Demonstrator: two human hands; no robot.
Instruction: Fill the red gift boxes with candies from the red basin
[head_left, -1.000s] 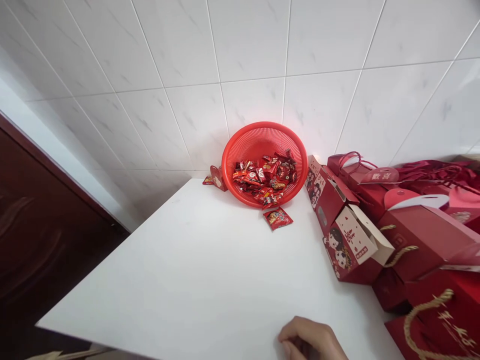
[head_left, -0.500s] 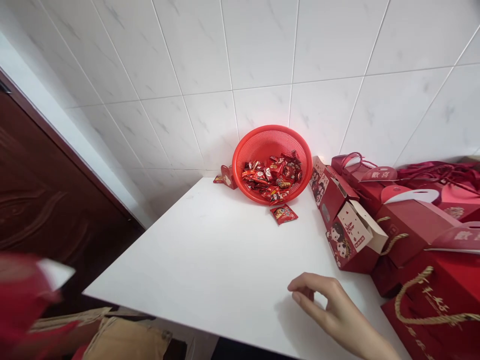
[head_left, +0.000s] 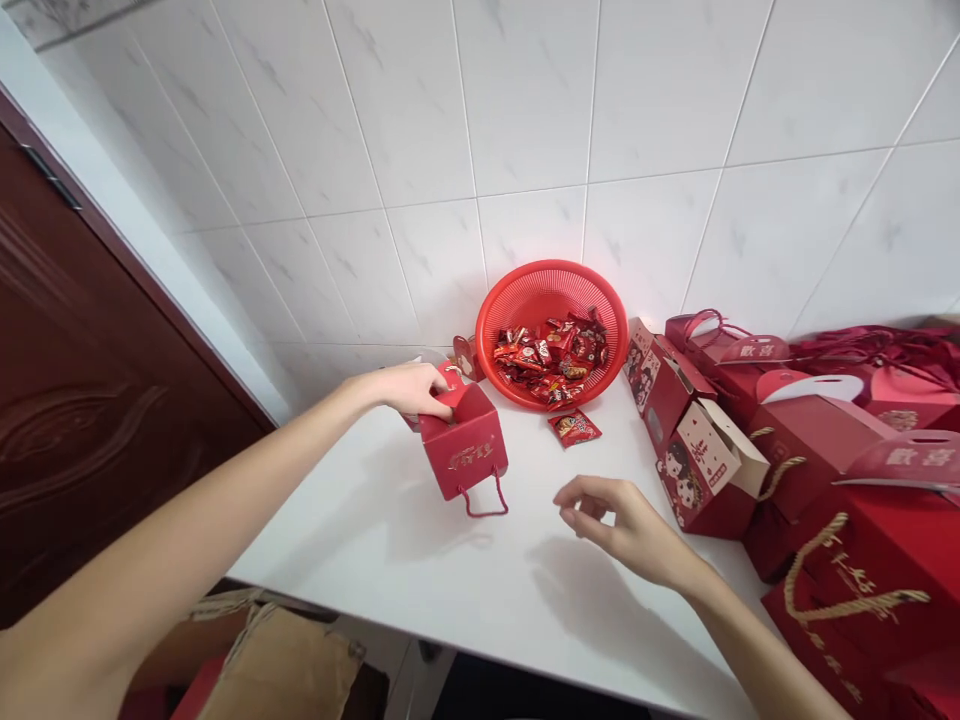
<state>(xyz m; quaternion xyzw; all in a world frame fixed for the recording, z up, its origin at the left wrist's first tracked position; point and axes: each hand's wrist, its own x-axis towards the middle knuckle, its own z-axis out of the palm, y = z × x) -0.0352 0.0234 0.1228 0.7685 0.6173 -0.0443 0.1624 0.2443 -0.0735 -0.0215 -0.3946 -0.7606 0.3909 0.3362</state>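
My left hand (head_left: 421, 390) grips a red gift box (head_left: 466, 450) by its upper left side, fingers reaching into the top. The box is tilted over the white table, and a dark red cord handle hangs from its front. To the right of it, my right hand (head_left: 622, 525) hovers above the table with fingers loosely curved and apart, holding nothing. Behind both hands, a red plastic basket (head_left: 487, 300) leans toward me with many small red-wrapped snacks (head_left: 551, 350) in it. One red snack packet (head_left: 574, 428) lies on the table in front of the basket.
Several red gift boxes (head_left: 825, 440) crowd the right side, some with rope handles. A small red box (head_left: 465, 357) stands left of the basket. The white table (head_left: 337, 530) meets a tiled wall (head_left: 420, 130). An open cardboard box (head_left: 277, 660) sits below its front edge.
My left hand has come in from the lower left, bringing the red gift box over the table. My right hand has moved slightly up and left, still holding nothing.
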